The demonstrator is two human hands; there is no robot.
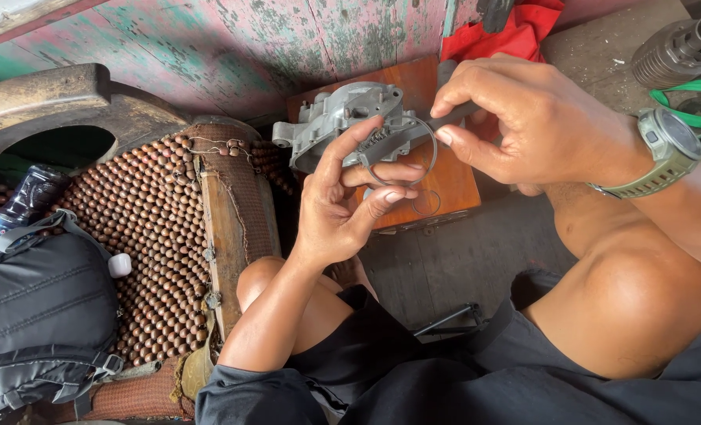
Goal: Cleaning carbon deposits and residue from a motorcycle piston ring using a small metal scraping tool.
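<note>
Now the left hand [339, 201] grips the grey metal engine part [343, 122] and a thin wire ring [402, 153] above the wooden board [453, 185]. The right hand [531, 118] pinches a dark tool [457, 116], maybe pliers. Hold steady; press gently.

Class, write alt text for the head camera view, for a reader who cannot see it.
Seen from above, a seated person's left hand holds a grey metal housing and a thin wire ring, while the right hand works a dark tool against it. A wooden-bead seat mat and black backpack lie alongside.
</note>
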